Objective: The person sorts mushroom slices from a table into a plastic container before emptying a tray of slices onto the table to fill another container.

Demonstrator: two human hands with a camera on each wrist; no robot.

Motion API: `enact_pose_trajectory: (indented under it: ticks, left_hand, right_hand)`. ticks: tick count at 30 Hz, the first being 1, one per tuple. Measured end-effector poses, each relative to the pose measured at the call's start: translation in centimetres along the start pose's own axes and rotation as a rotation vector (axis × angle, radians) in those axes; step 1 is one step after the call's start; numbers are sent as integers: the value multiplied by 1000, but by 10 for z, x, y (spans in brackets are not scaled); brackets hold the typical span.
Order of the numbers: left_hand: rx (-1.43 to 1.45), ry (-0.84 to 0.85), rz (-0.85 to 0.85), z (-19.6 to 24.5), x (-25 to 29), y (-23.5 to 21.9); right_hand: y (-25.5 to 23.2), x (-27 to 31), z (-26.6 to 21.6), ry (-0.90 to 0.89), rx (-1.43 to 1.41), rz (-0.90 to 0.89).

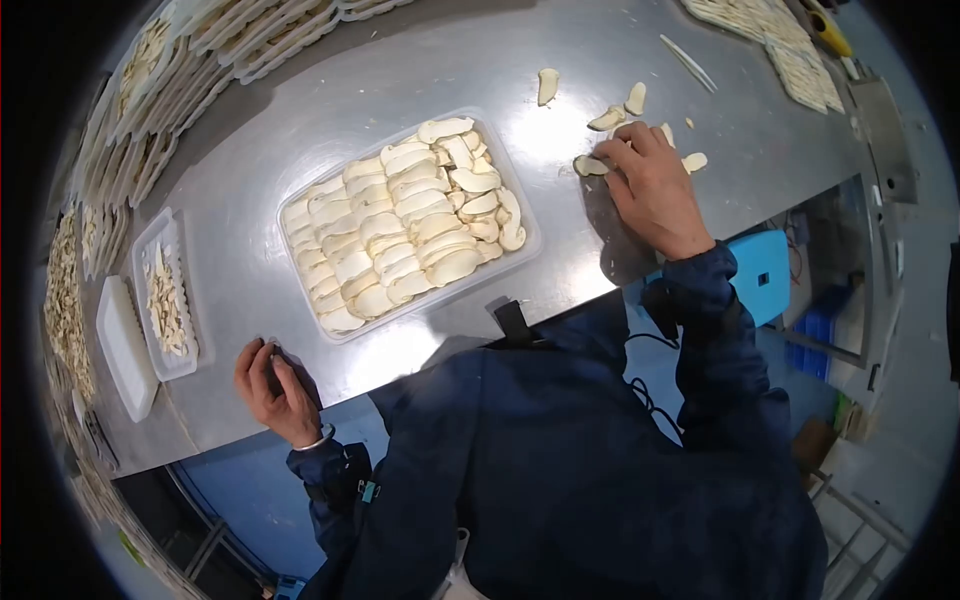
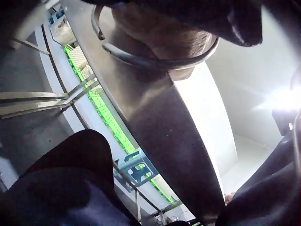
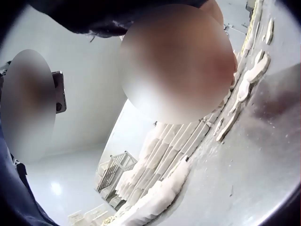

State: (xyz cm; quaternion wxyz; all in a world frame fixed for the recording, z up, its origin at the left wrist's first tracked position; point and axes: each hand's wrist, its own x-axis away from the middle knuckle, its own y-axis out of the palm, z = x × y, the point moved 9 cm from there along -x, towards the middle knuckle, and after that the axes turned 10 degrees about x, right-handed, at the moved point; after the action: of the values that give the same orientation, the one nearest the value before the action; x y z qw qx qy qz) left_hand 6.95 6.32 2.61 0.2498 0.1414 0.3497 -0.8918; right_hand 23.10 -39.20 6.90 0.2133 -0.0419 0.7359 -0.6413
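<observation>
In the head view, a clear tray [image 1: 530, 225] holds overlapping rows of pale mushroom-like slices [image 1: 385, 225]. To its right my right hand [image 1: 655, 190] is low over the table, thumb and forefinger beside a dark-edged loose slice [image 1: 590, 166]; whether they pinch it is unclear. Other loose slices [image 1: 606, 119] lie around the fingertips. My left hand [image 1: 278, 392] rests at the table's front edge, fingers loosely bent, holding nothing. The left wrist view shows the banded wrist [image 2: 160, 37] but no fingers; in the right wrist view blur covers the hand [image 3: 178, 63].
Stacked trays of slices [image 1: 160, 90] stand at the back left. A small tray of pieces [image 1: 167, 300] sits beside a white container [image 1: 127, 350] on the left. White tweezers [image 1: 688, 62] and more filled trays [image 1: 770, 45] are at the back right.
</observation>
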Motion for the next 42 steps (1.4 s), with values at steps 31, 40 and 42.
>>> enact_pose_trajectory:
  ticks: [31,40,42]
  left_hand:
    - [-25,-3,0,6,-1,1]
    - [-64,9,-10,8,-2,1]
    - [-68,9,-10,8,-2,1]
  right_hand:
    - [25,-32,8,114,15,-199]
    - [8,-9,-20,-133,-95,-51]
    - [2,-5,-25,-202,-88,-25]
